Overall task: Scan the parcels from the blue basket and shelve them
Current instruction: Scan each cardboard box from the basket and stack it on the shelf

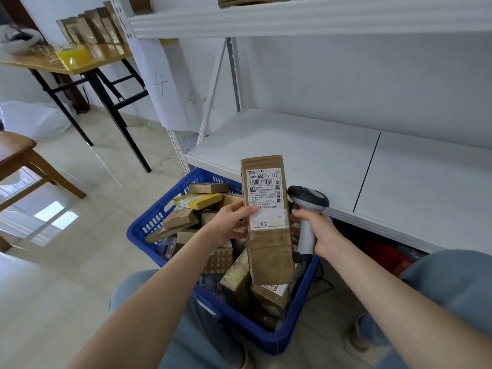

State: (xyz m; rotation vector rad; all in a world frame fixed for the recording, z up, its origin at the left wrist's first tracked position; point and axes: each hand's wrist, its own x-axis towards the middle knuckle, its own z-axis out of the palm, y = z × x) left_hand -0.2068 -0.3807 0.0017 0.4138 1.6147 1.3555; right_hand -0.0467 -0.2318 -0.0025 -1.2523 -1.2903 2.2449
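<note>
Above the blue basket (143,230), the left hand (229,225) pinches a tall cardboard parcel (269,251) upright at mid-height. The right hand (316,230) has its fingers wrapped round a barcode scanner (308,199). The parcel looks light and stiff: grip its side edges, label clear.

Bright, soft daylight, window glare on the floor (53,217), wide-angle bending at edges.

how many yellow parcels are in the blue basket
1: the yellow parcel lies on top at the far end of the blue basket; others may be buried beneath.
</note>
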